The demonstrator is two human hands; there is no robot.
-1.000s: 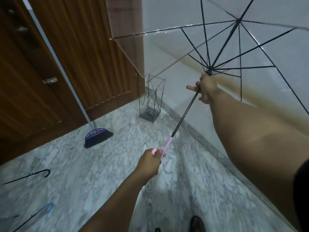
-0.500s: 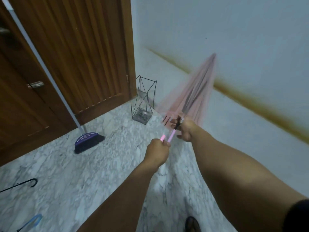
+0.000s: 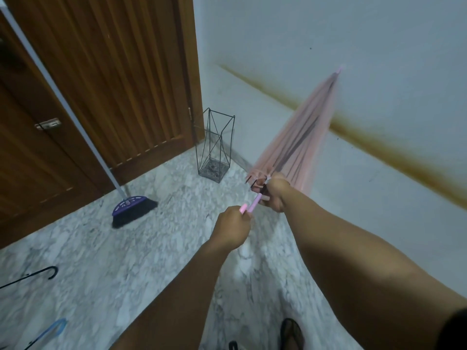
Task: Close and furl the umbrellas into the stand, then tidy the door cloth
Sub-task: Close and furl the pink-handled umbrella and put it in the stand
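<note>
Open-topped wire stand (image 3: 216,145) in the corner, nothing inside. Just behind it, the wooden door (image 3: 121,79) and wall. Left of the stand, a broom (image 3: 131,207) leaning on the door, bare marble floor (image 3: 177,210) between. Right of the stand, the closed pink umbrella (image 3: 300,140) slanting up, held by both hands. Far left of the stand, two umbrella handles on the floor.

The floor (image 3: 106,248) is grey-and-white marble with dense veining, glossy enough to catch a soft sheen. At far left stand dark brown wooden doors (image 3: 121,72) with vertical ribbed panels, and a small metal latch (image 3: 48,123) shows on the leftmost panel. A purple-headed broom (image 3: 132,207) leans against the doors, its pale handle rising to the upper left. On the right runs a pale bluish-white wall (image 3: 328,34), marked by a long brownish stain (image 3: 366,140) slanting down to the right. The light is even and dim.
</note>
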